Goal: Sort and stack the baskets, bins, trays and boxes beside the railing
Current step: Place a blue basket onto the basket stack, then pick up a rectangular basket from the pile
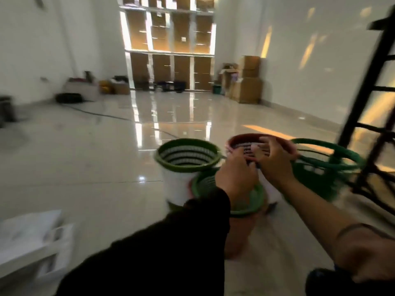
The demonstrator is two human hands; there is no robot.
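Both hands are on one red-rimmed basket (259,146), held up near centre frame. Left hand (236,174) is at the near-left wall, fingers curled against the slatted side; right hand (275,161) is draped over the near-right rim, fingers spread and reaching into the mouth. Grip looks closed on the basket from both sides, though motion blur keeps exact finger contact from being confirmed. Basket axis is roughly upright, mouth tipped slightly toward the camera. Key relation: a green-rimmed round basket (228,197) sits directly below and slightly left of the held one, mouth up, apparently seated on a reddish tub (239,233) on the floor (85,157). So the likely nest target lies straight down from the fingers, axes near parallel; a short descent with a small leftward shift would be needed, judged from layout only. Left hand is nearer that target. A white-walled basket with dark green rim (186,167) stands just to the left, close to the left wrist; clearance there should be watched. A large green basket with hoop handles (320,167) is to the right, against the black railing (367,99). Risk judged: rim catching if the held basket goes down tilted. White box (32,238) at lower left is well apart and not involved.
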